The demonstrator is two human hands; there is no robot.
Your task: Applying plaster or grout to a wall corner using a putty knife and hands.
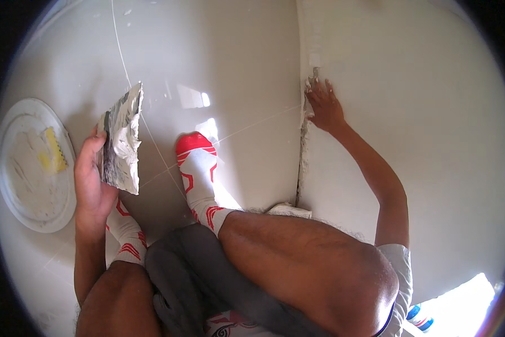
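My left hand grips a thin flat board by its left edge, thumb in front. White paste lies in a thick smear on the board, heaviest toward its right edge. My right arm reaches out to the seam where the pale wall meets the tiled floor. There my right hand rests against the wall with its fingers spread, white paste on the fingertips. A small greyish patch shows just beyond those fingers; what it is I cannot tell.
A round white lid or tray on the left floor holds a yellow, paste-smeared piece. My red-and-white socked foot stands between the board and the seam. A whitish lump sits by the wall behind my knee. A blue-and-white container is at lower right.
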